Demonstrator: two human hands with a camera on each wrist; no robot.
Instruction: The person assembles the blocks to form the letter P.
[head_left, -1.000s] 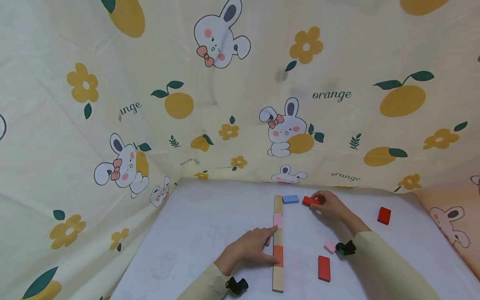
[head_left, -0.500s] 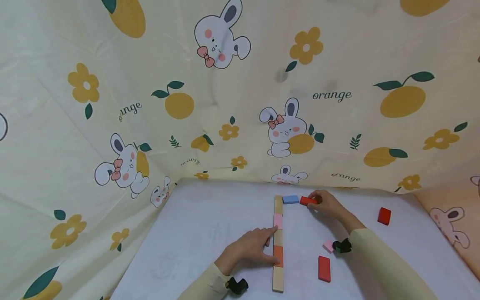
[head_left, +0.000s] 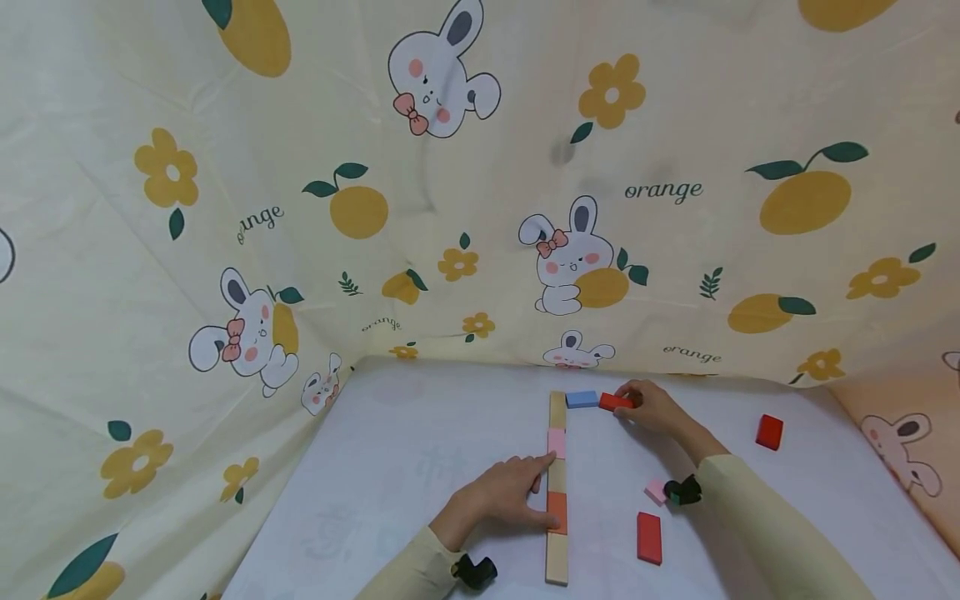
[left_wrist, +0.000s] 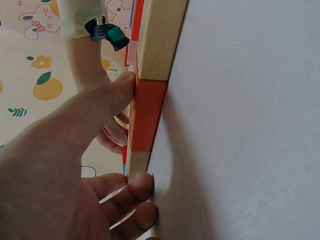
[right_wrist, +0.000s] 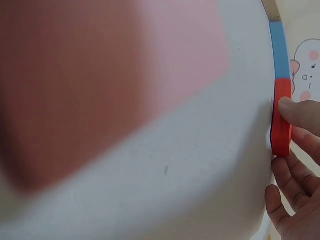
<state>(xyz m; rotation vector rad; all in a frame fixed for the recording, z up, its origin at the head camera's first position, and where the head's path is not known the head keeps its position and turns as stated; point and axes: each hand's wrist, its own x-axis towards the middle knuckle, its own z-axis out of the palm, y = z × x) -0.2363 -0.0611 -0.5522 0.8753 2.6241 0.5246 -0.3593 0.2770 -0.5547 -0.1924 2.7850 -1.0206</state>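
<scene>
A straight row of wooden blocks runs away from me: natural wood, orange, wood, pink and wood at the far end. My left hand touches the row, thumb on the orange block and index fingertip at the pink one. A blue block lies crosswise at the row's far end. Between thumb and fingers, my right hand pinches a red block. Its end meets the blue block in the right wrist view, where the thumb lies on the red block.
A pink block lies beside the right wrist camera. Nearer to me is a red block, and another red block lies far right. A printed cloth hangs behind the white table.
My right hand has slid the red block left, closing the gap to the blue block, then stayed put. The left hand has not moved.
</scene>
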